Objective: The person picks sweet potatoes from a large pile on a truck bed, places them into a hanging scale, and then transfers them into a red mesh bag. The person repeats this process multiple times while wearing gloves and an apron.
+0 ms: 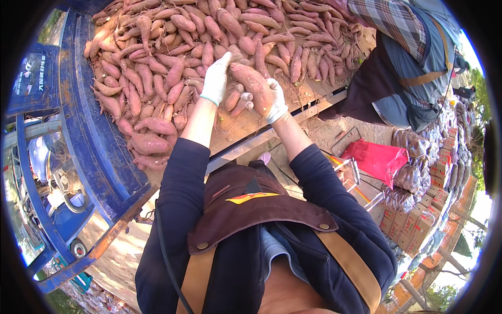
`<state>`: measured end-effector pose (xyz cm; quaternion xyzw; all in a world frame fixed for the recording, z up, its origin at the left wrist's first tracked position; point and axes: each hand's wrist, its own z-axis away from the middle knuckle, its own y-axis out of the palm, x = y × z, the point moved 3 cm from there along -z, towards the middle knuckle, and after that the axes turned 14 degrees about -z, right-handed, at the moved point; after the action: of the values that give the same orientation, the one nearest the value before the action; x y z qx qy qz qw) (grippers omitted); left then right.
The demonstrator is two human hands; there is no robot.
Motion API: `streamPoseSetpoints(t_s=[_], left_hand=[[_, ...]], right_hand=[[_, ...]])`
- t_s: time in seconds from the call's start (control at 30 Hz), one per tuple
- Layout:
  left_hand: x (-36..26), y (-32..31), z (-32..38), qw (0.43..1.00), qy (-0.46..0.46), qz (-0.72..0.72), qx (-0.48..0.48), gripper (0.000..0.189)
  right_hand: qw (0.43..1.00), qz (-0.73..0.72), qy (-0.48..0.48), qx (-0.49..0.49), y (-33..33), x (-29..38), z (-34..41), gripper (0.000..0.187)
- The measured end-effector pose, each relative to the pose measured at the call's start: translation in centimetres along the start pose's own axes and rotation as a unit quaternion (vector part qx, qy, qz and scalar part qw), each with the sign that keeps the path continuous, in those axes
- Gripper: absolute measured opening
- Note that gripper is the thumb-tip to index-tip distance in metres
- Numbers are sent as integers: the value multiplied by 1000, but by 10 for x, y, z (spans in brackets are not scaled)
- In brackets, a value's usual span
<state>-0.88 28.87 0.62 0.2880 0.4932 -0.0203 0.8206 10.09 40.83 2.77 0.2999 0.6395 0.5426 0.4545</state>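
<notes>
A large reddish sweet potato (253, 84) lies in my right hand (274, 100), which wears a white glove with dirty fingertips curled under it. My left hand (217, 76), in a white glove with a green cuff edge, is raised beside the upper end of that sweet potato; its fingers are close together, and whether they touch the root or hold anything is hard to tell. Beneath and around both hands, a big heap of sweet potatoes (174, 72) covers much of a dusty truck bed (231, 129). A few small roots lie between my hands.
The truck's blue metal side (98, 117) rises at the left. A metal edge (251, 145) runs between me and the heap. At the upper right stands a co-worker in a plaid sleeve (392, 23). A red plastic bag (372, 157), filled bags and cardboard boxes (411, 227) are at the right.
</notes>
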Motion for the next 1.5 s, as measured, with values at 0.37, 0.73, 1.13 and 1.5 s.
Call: streamPoseSetpoints(t_s=[0.37,0.73,1.13,1.5], left_hand=[[37,75,31,496,401,-770,17,40],[99,169,37,288,472,-824,125,26],[277,224,88,733,-213,-530,368,46],[306,173,63,765,-254,-530,264,48]], right_hand=[[996,-5,-85,-21,-11,20,115,73],[982,-31,-183,-31,-18,18,230,62],[825,104,-489,-263,-132,-26,485,58],[146,333,-109,-925,-250,24,624,67]])
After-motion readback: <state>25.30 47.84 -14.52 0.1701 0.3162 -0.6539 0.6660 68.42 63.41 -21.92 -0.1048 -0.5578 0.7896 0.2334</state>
